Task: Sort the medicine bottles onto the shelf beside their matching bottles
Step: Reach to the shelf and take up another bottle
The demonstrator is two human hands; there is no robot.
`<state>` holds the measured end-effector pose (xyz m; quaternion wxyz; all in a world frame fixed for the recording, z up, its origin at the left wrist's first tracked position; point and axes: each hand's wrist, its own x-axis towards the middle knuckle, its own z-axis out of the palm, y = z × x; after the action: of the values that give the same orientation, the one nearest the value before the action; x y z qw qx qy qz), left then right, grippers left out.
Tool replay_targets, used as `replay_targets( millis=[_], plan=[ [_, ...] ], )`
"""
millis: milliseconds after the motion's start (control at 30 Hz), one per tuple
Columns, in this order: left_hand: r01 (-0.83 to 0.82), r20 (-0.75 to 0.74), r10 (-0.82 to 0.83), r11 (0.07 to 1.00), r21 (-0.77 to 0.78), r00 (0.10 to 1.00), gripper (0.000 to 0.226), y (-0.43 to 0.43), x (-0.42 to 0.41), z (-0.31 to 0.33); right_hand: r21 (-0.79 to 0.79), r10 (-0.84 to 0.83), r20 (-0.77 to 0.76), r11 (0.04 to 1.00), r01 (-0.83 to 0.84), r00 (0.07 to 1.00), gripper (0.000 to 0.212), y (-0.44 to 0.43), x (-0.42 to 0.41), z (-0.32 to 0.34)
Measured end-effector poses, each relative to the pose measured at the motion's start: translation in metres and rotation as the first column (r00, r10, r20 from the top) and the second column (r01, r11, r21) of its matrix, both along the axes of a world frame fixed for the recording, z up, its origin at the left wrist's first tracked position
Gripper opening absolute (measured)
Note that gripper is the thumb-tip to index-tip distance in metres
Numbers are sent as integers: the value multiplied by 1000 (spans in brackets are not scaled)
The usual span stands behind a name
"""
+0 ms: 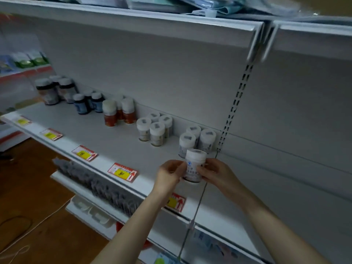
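My left grip [168,173] and right grip [217,173] both pinch a white round plastic medicine bottle [194,164], upright over the pale grey shelf [114,141], just before three matching white-capped bottles [198,139].

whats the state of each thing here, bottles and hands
held white bottle, upright, capped, gripped on both sides
left hand, pinches the bottle
right hand, pinches the bottle
three white bottles behind it, upright, capped, on shelf
orange bottles, upright, capped
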<state>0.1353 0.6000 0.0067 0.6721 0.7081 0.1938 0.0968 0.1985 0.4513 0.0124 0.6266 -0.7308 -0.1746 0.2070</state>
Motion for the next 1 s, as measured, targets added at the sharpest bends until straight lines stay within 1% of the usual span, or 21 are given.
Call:
replay_targets(
  millis=[100, 167, 267, 367, 467, 600, 767, 1000],
  plan=[
    [74, 6, -75, 993, 96, 997, 10, 9, 23, -5, -26, -126, 47, 991, 128, 991, 24, 4, 6, -1],
    [160, -9, -160, 978, 133, 987, 14, 14, 34, -6, -33, -210, 68, 976, 213, 975, 26, 8, 8, -4],
    [271, -34, -268, 955, 123, 963, 26, 19, 46, -7, -43, -322, 116, 944, 328, 940, 29, 15, 10, -11],
    [365, -71, -359, 922, 132, 931, 33, 23, 51, -14, -100, -384, 156, 910, 401, 910, 34, 20, 12, -22],
    [419, -95, -409, 898, 133, 907, 36, 26, 56, -22, -145, -403, 162, 893, 425, 901, 37, 23, 15, -32],
    [451, -110, -438, 874, 182, 892, 31, 27, 63, -30, -98, -417, 145, 896, 433, 897, 35, 27, 21, -37],
    [478, -111, -467, 833, 277, 878, 29, 25, 72, -29, -87, -406, 127, 904, 418, 905, 40, 26, 34, -39],
    [458, -125, -441, 847, 268, 889, 22, 21, 78, -26, -144, -395, 154, 898, 416, 906, 40, 30, 51, -44]
  ],
)
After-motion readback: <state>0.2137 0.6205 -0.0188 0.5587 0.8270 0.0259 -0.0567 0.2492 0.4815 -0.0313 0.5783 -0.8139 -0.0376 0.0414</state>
